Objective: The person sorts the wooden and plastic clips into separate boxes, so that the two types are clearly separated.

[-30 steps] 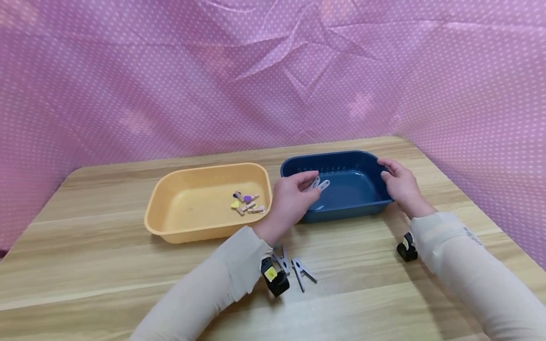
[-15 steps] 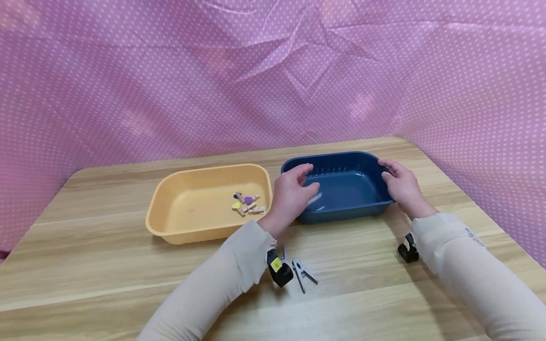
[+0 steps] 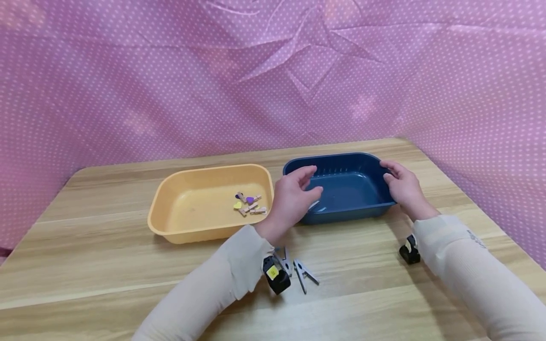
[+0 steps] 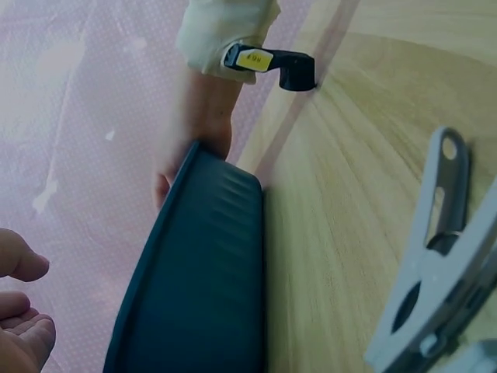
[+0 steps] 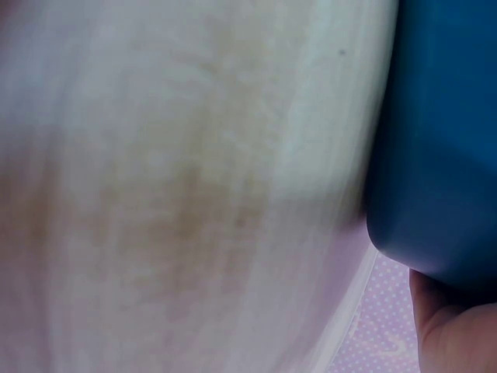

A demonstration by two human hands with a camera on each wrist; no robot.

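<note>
My left hand (image 3: 290, 199) hovers over the near left rim of the blue basin (image 3: 341, 215), thumb and fingers apart with nothing between them. Just beyond its thumb, a light grey clip (image 3: 313, 205) shows partly inside the basin. My right hand (image 3: 403, 189) holds the basin's right rim, thumb inside and fingers over the outer side. In the right wrist view its thumb (image 5: 435, 311) lies at the basin's corner. Metal spring clips (image 3: 304, 274) lie on the table below my left wrist; one large clip (image 4: 435, 272) fills the right side of the left wrist view.
A yellow basin (image 3: 183, 237) stands left of the blue one, with several small wooden clothespins (image 3: 250, 207) bearing coloured hearts in its right part. Both basins rest on a wooden table (image 3: 106, 265). A pink dotted cloth (image 3: 213, 94) hangs behind and at the sides.
One second ago my left hand pinched light grey clips over the blue basin; it let them go into the basin, and its fingers are now parted. My right hand stays on the rim.
</note>
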